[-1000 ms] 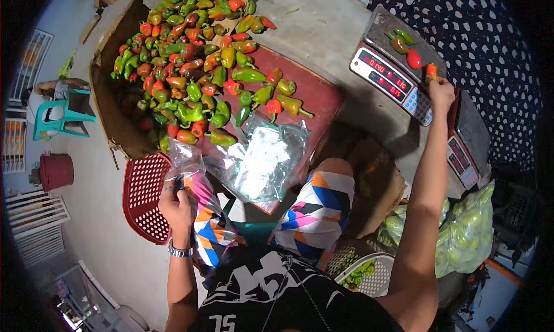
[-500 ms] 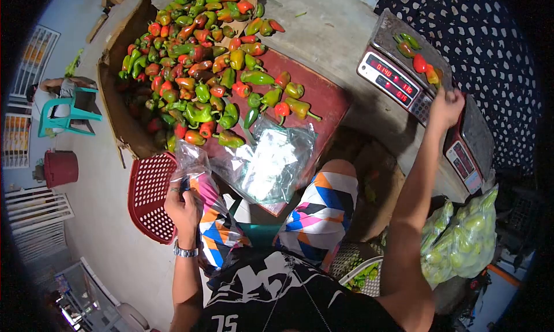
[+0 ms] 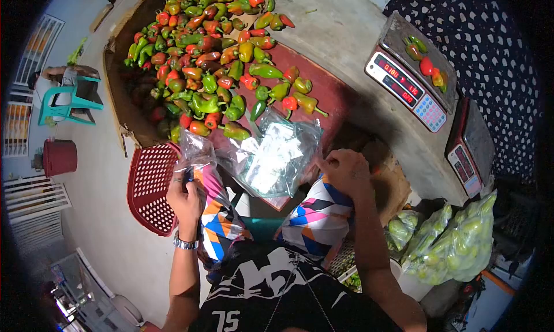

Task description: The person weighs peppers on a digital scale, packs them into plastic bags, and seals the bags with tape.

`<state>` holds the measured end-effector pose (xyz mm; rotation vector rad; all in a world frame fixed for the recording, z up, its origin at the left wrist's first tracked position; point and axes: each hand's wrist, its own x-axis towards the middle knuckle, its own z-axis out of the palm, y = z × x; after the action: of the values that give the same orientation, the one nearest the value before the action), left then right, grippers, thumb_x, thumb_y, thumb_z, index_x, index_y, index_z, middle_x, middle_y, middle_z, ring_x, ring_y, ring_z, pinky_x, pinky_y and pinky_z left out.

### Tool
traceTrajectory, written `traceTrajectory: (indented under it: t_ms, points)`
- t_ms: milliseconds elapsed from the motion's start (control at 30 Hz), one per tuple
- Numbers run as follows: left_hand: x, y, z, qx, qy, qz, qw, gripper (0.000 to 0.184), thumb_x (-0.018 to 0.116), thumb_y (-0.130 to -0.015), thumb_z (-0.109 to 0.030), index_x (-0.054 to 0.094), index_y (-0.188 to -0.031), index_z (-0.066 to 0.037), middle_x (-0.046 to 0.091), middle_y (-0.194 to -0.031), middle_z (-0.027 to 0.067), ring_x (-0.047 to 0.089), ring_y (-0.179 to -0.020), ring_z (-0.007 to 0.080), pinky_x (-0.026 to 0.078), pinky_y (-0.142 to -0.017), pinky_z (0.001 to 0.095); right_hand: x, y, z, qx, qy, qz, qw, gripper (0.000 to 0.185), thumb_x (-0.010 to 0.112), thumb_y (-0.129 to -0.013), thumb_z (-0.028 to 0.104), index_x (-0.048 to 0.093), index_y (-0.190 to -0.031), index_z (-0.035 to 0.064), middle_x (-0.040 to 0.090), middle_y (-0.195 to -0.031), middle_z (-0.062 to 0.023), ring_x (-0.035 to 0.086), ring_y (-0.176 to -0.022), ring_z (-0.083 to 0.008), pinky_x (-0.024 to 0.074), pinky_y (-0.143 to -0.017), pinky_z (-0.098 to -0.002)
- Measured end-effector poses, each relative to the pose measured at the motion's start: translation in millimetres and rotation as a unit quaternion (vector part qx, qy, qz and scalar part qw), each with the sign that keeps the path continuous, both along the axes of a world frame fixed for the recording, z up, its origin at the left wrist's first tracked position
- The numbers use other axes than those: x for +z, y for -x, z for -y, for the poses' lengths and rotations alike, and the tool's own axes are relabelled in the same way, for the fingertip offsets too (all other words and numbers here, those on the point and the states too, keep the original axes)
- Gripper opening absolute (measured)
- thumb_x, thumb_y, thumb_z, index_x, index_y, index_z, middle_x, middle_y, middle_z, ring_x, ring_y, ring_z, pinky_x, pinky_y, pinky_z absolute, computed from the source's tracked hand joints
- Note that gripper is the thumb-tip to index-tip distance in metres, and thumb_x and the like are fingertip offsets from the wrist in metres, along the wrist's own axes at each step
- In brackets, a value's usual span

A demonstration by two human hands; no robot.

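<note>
My left hand (image 3: 184, 200), with a metal watch on its wrist, is closed on a clear plastic bag (image 3: 198, 149) above my left knee. My right hand (image 3: 350, 171) is over my right knee, fingers curled in, beside the right edge of a pile of clear plastic bags (image 3: 274, 159); whatever its fingers hold, if anything, is hidden. Those bags lie on a dark red board (image 3: 332, 104) before a heap of red and green peppers (image 3: 196, 72). Several peppers (image 3: 426, 65) rest on the plate of a digital scale (image 3: 398, 81) with lit red digits.
A cardboard box (image 3: 118, 95) surrounds the heap's left side. Below it stands a red perforated basket (image 3: 153, 188). A second scale (image 3: 464, 164) is at the right, above filled bags of green produce (image 3: 461, 242). A person (image 3: 60, 81) sits on a teal chair (image 3: 69, 104) far left.
My right hand has come away from the scale plate, down and left to my right knee. The scale's top reading rose from 0.140 to 0.180. My left hand still holds the bag.
</note>
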<state>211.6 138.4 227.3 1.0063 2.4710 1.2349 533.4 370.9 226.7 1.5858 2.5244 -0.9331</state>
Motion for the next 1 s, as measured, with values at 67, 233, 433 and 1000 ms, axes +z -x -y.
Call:
traceTrajectory:
  t_ms: [67,233,433,1000]
  points:
    - [0,1,1,0.009,0.016,0.017,1.0,0.047,0.047,-0.088,-0.001,0.064,-0.132,0.004,0.072,-0.109,0.0136,0.068,-0.083,0.0156,0.055,-0.076,0.0296,-15,-6,-11,-0.023,0.043,-0.006,0.999,0.041,0.068,-0.089,0.049,0.08,-0.09,0.01,0.075,-0.094,-0.0184,0.072,-0.091,-0.0404,0.0553,-0.089,-0.0493]
    - [-5,6,5,-0.021,0.042,-0.054,0.997,0.053,0.044,-0.089,0.0,0.061,-0.138,0.004,0.07,-0.128,0.0154,0.068,-0.094,0.0153,0.054,-0.085,0.0282,-11,-3,-19,-0.05,0.074,0.022,0.996,0.037,0.063,-0.093,0.044,0.078,-0.097,0.0101,0.074,-0.101,-0.0202,0.071,-0.098,-0.0419,0.0551,-0.091,-0.05]
    - [0,0,-2,-0.011,0.009,-0.054,0.998,0.045,0.047,-0.089,-0.004,0.065,-0.129,0.005,0.071,-0.095,0.0146,0.068,-0.074,0.0168,0.055,-0.07,0.0311,-36,-13,-22,-0.114,0.06,-0.03,0.991,0.032,0.06,-0.095,0.037,0.075,-0.102,0.0096,0.074,-0.106,-0.0204,0.071,-0.098,-0.0426,0.0553,-0.09,-0.0513]
    - [1,0,4,0.018,0.012,0.027,0.999,0.047,0.049,-0.088,-0.006,0.066,-0.131,0.003,0.071,-0.096,0.0145,0.067,-0.075,0.0169,0.055,-0.071,0.0317,9,-158,-261,-0.358,-0.469,0.018,0.807,0.042,0.071,-0.088,0.038,0.075,-0.12,0.0104,0.07,-0.113,-0.0242,0.068,-0.106,-0.0413,0.0529,-0.093,-0.0512]
